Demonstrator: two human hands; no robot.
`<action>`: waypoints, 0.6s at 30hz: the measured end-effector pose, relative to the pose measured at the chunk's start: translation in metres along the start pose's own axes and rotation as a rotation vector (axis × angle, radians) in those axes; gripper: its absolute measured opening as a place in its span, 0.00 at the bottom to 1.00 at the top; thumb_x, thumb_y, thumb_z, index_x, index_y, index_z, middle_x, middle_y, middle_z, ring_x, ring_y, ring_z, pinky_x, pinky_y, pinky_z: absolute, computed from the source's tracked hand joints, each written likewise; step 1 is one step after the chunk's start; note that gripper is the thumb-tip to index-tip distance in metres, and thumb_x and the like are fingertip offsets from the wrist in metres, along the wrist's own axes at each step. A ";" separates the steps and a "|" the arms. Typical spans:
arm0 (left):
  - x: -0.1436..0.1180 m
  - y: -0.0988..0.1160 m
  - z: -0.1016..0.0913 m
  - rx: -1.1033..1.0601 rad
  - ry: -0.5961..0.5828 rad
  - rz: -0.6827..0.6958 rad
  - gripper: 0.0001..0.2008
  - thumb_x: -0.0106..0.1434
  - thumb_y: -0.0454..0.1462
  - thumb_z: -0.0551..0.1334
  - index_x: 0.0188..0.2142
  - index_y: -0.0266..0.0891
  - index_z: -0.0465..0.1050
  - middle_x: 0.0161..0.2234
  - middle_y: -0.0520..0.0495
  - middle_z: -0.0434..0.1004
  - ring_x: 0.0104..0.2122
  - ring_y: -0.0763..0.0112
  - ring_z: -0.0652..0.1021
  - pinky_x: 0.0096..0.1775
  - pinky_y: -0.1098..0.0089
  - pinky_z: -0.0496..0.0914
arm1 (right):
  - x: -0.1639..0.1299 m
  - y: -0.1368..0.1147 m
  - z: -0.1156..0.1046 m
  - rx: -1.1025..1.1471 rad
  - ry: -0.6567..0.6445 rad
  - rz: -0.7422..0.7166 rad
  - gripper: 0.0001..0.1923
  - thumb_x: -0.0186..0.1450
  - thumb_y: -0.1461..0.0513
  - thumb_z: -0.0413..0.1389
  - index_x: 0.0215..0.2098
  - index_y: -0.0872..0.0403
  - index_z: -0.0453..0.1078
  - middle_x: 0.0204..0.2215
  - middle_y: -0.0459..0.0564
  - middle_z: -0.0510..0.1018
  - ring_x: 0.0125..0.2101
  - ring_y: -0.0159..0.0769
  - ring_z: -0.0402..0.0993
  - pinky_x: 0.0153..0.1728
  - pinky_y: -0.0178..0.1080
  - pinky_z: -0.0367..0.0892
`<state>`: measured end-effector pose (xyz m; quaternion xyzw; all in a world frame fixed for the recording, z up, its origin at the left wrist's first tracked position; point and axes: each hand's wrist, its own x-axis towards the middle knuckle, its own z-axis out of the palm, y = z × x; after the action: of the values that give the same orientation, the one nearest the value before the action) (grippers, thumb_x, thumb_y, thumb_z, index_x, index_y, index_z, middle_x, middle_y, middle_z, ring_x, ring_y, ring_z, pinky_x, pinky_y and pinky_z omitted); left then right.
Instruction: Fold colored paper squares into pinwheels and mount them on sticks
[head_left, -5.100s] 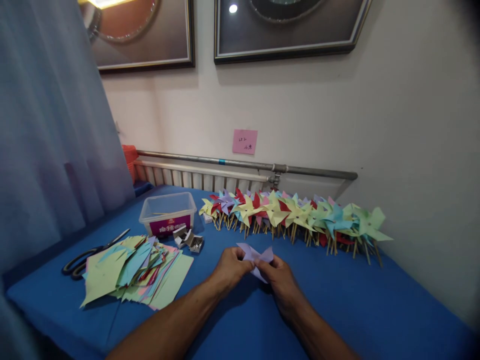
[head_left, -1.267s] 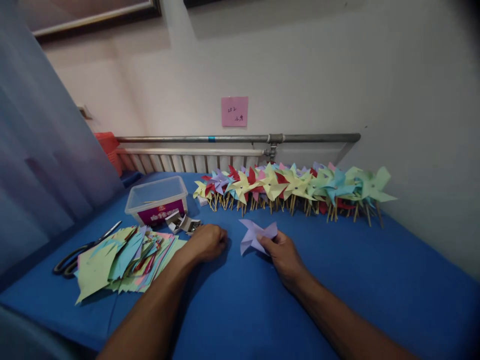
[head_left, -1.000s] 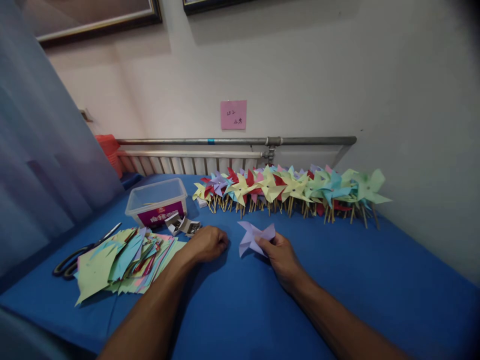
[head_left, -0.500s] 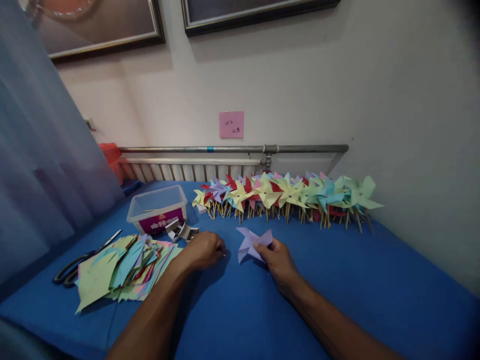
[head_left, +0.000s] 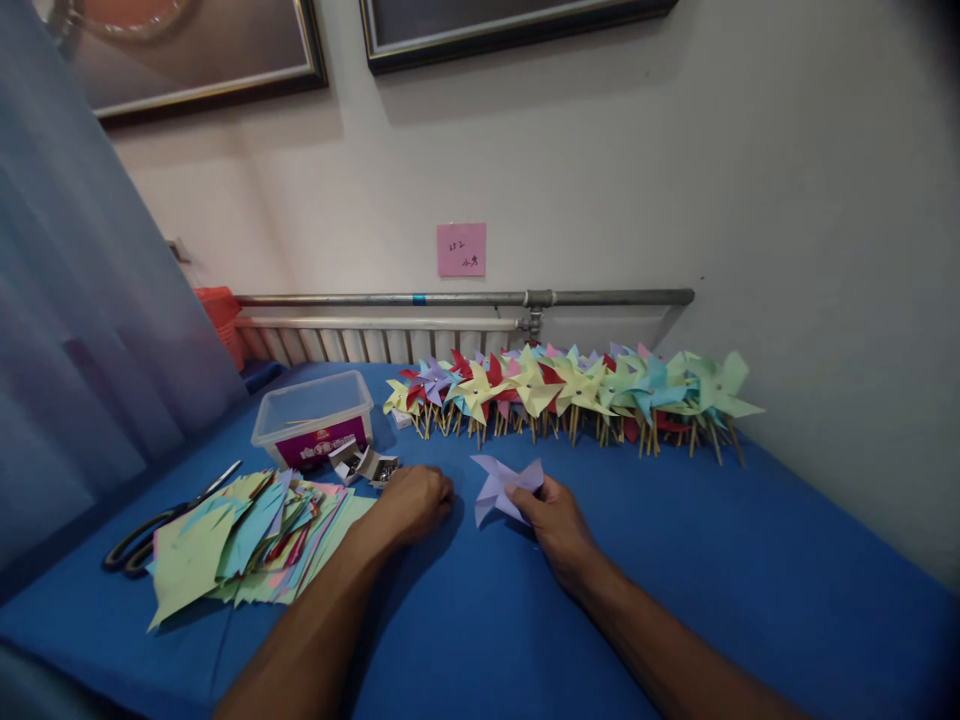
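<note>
A purple paper pinwheel head [head_left: 501, 490], folded into pointed blades, is pinched between the thumb and fingers of my right hand [head_left: 561, 532]. My left hand [head_left: 417, 505] is closed, fingers curled down close to the blue cloth; whatever the fingertips hold is hidden behind the knuckles. Just behind that hand stand two small open boxes [head_left: 366, 464] with shiny metal pins inside. A pile of cut coloured paper sheets [head_left: 196, 560] lies left of my left forearm, which covers part of it.
Black-handled scissors [head_left: 142, 535] lie beside the paper pile. A clear plastic tub [head_left: 274, 425] with a purple label holds a few thin sticks. Finished pinwheels [head_left: 534, 385] on sticks are massed along the wall side. A curtain [head_left: 82, 300] hangs at the left.
My left hand has turned slightly and moved a little right, hiding a small shiny thing that showed at its fingertips. The right hand and purple pinwheel head have hardly moved.
</note>
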<state>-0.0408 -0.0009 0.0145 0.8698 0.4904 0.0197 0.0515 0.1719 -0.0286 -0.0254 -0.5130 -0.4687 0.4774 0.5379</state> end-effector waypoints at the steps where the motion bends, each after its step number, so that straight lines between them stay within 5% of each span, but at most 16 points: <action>1: 0.001 0.001 0.001 0.011 0.005 0.005 0.13 0.61 0.35 0.57 0.38 0.40 0.81 0.40 0.39 0.82 0.39 0.58 0.79 0.40 0.65 0.68 | 0.000 0.000 0.000 0.003 -0.001 0.002 0.13 0.54 0.53 0.63 0.29 0.54 0.72 0.23 0.43 0.72 0.24 0.32 0.64 0.27 0.36 0.59; 18: 0.001 0.001 0.008 -0.301 0.108 -0.009 0.07 0.58 0.31 0.58 0.32 0.38 0.76 0.33 0.45 0.79 0.34 0.64 0.76 0.36 0.68 0.64 | 0.002 0.002 0.000 0.079 0.038 0.016 0.15 0.53 0.53 0.65 0.32 0.55 0.75 0.26 0.46 0.78 0.26 0.36 0.70 0.29 0.37 0.65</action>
<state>-0.0388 -0.0011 0.0069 0.8476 0.4880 0.1393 0.1550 0.1725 -0.0265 -0.0275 -0.5040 -0.4348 0.4900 0.5628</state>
